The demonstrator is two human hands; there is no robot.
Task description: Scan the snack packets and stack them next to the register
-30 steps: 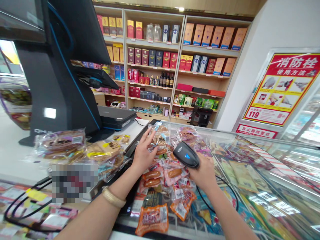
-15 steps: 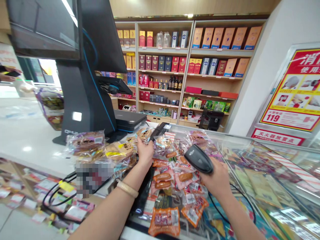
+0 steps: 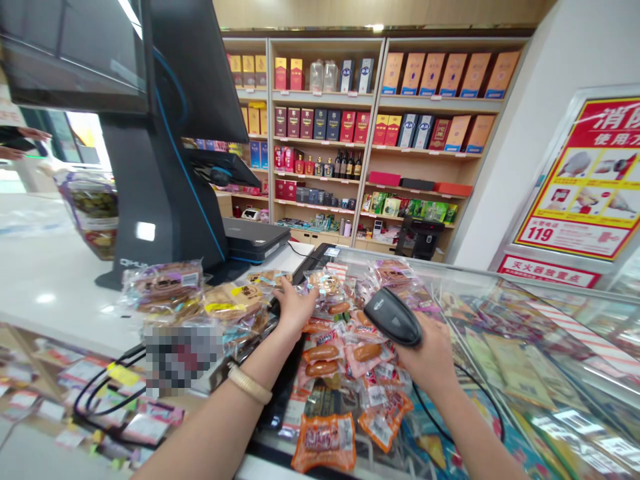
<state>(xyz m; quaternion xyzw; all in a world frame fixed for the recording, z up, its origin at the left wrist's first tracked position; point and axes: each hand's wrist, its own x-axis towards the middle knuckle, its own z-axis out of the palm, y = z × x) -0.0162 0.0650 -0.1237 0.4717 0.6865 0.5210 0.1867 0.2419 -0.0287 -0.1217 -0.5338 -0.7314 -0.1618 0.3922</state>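
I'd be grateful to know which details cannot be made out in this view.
All in the head view:
- Whether the left hand grips a clear-wrapped snack packet: blur and overlapping fingers.
- Underside of the black handheld scanner: faces away.
- Whatever lies behind the grey pixelated patch.
- Right part of the red-and-yellow poster: frame edge.

Boxed btls on bkgd shelves

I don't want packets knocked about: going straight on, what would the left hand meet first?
Probably the clear snack packet just beyond the left hand, though depth is unclear.
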